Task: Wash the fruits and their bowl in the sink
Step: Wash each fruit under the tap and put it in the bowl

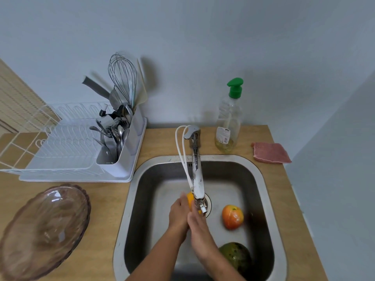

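Both forearms reached up into the sink [129,209] from the near edge. Just right of the right forearm, at the near end of the basin, lay a dark green fruit [235,255] with speckled skin. The right hand [197,224] and left hand [179,214] met in the middle of the basin, pressed together around an orange fruit [190,197]; only a sliver of it showed above the left fingers, the rest covered by both palms. The hands were cupped closed on it, directly under the tap [196,179] spout. Whether water was running could not be told.

To the right of the hands, apart from them, a red-orange fruit [232,217] sat on the basin floor beside the drain.

Well left of the left hand, outside the sink on the wooden counter [109,199], stood the pinkish glass bowl [42,230], upright and holding nothing.

Beyond the bowl, far left of the hands, a white rack [67,151] held a caddy of cutlery [115,136] with a whisk [121,78] standing up in it. Past the tap, behind and to the right of the hands, stood a soap bottle [228,126] with a green pump, and further right a pink cloth [271,153] lay flat on the counter near the wall.
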`<state>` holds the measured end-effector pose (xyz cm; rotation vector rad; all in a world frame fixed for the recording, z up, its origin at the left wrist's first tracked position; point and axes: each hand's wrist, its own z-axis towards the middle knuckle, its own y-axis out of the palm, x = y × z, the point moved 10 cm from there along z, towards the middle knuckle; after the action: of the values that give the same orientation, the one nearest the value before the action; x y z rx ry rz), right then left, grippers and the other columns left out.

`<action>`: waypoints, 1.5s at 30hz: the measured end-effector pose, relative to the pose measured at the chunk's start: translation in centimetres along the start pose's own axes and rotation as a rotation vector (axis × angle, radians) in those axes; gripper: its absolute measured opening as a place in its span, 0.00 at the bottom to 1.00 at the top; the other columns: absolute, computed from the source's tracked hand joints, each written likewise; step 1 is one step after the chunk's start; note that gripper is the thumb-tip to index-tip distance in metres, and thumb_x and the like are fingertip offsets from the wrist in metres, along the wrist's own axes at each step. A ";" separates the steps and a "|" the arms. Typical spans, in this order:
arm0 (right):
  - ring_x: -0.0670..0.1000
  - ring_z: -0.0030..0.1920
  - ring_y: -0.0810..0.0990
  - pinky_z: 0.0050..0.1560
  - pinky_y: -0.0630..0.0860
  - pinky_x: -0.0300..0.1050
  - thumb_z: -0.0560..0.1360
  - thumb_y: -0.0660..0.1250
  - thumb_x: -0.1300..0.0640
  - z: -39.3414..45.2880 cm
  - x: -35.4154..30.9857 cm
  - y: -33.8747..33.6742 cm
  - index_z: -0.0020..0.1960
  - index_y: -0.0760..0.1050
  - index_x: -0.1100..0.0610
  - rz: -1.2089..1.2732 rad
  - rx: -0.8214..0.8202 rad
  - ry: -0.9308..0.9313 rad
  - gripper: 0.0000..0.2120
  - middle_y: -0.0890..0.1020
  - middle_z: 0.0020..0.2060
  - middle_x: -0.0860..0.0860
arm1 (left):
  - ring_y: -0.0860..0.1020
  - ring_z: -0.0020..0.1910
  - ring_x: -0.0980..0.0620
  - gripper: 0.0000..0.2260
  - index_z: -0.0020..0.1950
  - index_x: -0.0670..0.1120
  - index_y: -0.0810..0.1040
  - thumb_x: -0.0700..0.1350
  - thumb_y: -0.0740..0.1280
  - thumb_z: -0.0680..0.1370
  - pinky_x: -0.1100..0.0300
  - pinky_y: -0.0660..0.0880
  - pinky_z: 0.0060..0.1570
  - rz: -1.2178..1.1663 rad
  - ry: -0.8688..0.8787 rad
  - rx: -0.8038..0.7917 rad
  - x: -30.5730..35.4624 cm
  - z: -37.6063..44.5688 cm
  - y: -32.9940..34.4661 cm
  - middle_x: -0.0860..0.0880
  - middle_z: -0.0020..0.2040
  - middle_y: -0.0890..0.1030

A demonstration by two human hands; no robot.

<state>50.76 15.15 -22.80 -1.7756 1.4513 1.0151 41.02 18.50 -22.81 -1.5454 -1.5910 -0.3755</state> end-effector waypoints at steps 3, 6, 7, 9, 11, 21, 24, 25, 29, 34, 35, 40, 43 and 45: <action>0.49 0.73 0.73 0.75 0.69 0.51 0.84 0.62 0.46 1.1 -0.1 -1.1 0.80 0.62 0.48 0.127 0.074 0.054 0.26 0.73 0.74 0.47 | 0.82 0.54 0.49 0.16 0.58 0.53 0.81 0.55 0.55 0.84 0.47 0.78 0.58 0.123 0.255 0.010 1.5 -1.7 0.1 0.50 0.53 0.85; 0.53 0.57 0.84 0.62 0.81 0.53 0.79 0.70 0.44 4.4 0.2 -3.5 0.70 0.70 0.50 0.276 0.168 0.180 0.24 0.83 0.61 0.55 | 0.81 0.53 0.50 0.10 0.60 0.53 0.80 0.47 0.60 0.84 0.52 0.79 0.52 0.189 0.468 0.033 2.8 -4.0 0.7 0.52 0.52 0.84; 0.54 0.53 0.86 0.57 0.83 0.53 0.76 0.72 0.44 5.3 0.5 -4.0 0.67 0.74 0.52 0.339 0.170 0.238 0.23 0.85 0.56 0.56 | 0.81 0.52 0.51 0.10 0.61 0.53 0.79 0.46 0.62 0.83 0.53 0.79 0.51 0.195 0.517 0.038 3.1 -4.6 0.8 0.53 0.52 0.83; 0.59 0.53 0.87 0.56 0.84 0.58 0.69 0.74 0.39 6.8 0.5 -4.5 0.65 0.79 0.51 0.447 0.144 0.323 0.28 0.86 0.56 0.58 | 0.81 0.53 0.53 0.12 0.65 0.54 0.77 0.47 0.64 0.82 0.56 0.79 0.52 0.162 0.514 0.053 3.1 -5.1 0.5 0.53 0.54 0.83; 0.63 0.56 0.86 0.55 0.83 0.65 0.68 0.72 0.36 8.1 1.4 -5.2 0.66 0.78 0.50 0.536 0.166 0.343 0.30 0.85 0.59 0.60 | 0.81 0.53 0.54 0.14 0.69 0.56 0.73 0.52 0.62 0.82 0.56 0.80 0.54 0.078 0.346 0.066 1.8 -4.6 -0.1 0.52 0.56 0.82; 0.59 0.63 0.80 0.53 0.82 0.52 0.86 0.56 0.57 1.7 2.1 -7.0 0.70 0.73 0.50 0.413 0.247 0.184 0.15 0.79 0.64 0.59 | 0.78 0.57 0.57 0.13 0.67 0.52 0.75 0.48 0.65 0.82 0.61 0.76 0.54 -0.076 0.198 0.011 0.2 -3.0 -1.5 0.51 0.61 0.79; 0.59 0.64 0.79 0.57 0.81 0.55 0.86 0.57 0.53 0.0 2.6 -7.8 0.72 0.70 0.48 0.387 0.274 0.225 0.15 0.76 0.66 0.57 | 0.78 0.56 0.58 0.12 0.63 0.54 0.76 0.46 0.68 0.80 0.66 0.75 0.50 -0.011 0.262 -0.008 0.9 -3.4 -1.1 0.55 0.58 0.80; 0.59 0.64 0.79 0.58 0.81 0.56 0.86 0.58 0.51 -0.3 2.4 -8.3 0.73 0.69 0.46 0.359 0.287 0.217 0.16 0.75 0.66 0.56 | 0.78 0.55 0.58 0.12 0.62 0.54 0.77 0.46 0.69 0.80 0.67 0.74 0.48 0.023 0.283 -0.030 1.0 -3.6 -0.5 0.55 0.57 0.80; 0.54 0.62 0.77 0.64 0.79 0.56 0.85 0.60 0.51 -0.4 -0.3 -8.7 0.73 0.68 0.42 0.094 0.276 0.076 0.17 0.73 0.64 0.51 | 0.80 0.55 0.56 0.14 0.65 0.54 0.76 0.56 0.67 0.80 0.64 0.79 0.51 0.119 0.262 -0.154 -1.1 -4.8 1.3 0.53 0.59 0.81; 0.50 0.64 0.78 0.67 0.75 0.49 0.83 0.62 0.54 1.3 -0.6 -5.0 0.70 0.75 0.45 -0.069 0.143 0.041 0.16 0.80 0.65 0.48 | 0.80 0.56 0.46 0.15 0.66 0.55 0.74 0.52 0.69 0.80 0.47 0.83 0.53 -0.201 -0.036 0.014 -6.0 -5.1 -2.1 0.47 0.59 0.80; 0.50 0.63 0.79 0.66 0.76 0.50 0.82 0.63 0.53 1.5 0.2 -4.4 0.68 0.76 0.45 -0.058 0.125 0.077 0.15 0.81 0.63 0.48 | 0.81 0.55 0.45 0.15 0.64 0.52 0.75 0.51 0.70 0.79 0.45 0.83 0.54 -0.227 -0.072 0.111 -6.8 -5.1 -3.5 0.45 0.59 0.80; 0.57 0.53 0.85 0.50 0.86 0.53 0.82 0.65 0.54 -0.4 4.4 -3.3 0.57 0.79 0.53 0.067 0.106 0.330 0.06 0.83 0.54 0.57 | 0.78 0.58 0.47 0.16 0.64 0.53 0.77 0.53 0.72 0.77 0.47 0.78 0.60 -0.077 -0.005 0.237 -6.7 -5.5 -7.8 0.48 0.60 0.79; 0.57 0.40 0.85 0.38 0.84 0.50 0.83 0.65 0.53 -1.9 6.2 -2.3 0.56 0.76 0.61 0.202 0.056 0.413 0.10 0.84 0.45 0.60 | 0.78 0.57 0.53 0.17 0.64 0.58 0.76 0.51 0.72 0.77 0.58 0.75 0.55 0.046 0.126 0.204 -5.0 -5.9 -8.6 0.53 0.59 0.79; 0.56 0.36 0.83 0.37 0.83 0.50 0.83 0.66 0.52 -2.5 6.6 -2.2 0.57 0.75 0.65 0.249 0.068 0.428 0.14 0.82 0.41 0.62 | 0.77 0.56 0.55 0.17 0.65 0.57 0.76 0.50 0.72 0.77 0.66 0.73 0.50 0.131 0.213 0.181 -3.8 -6.3 -8.7 0.55 0.58 0.79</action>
<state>53.96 10.21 -27.22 -1.8704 1.9833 0.7141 34.76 9.74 -18.97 -1.4125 -1.3148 -0.3041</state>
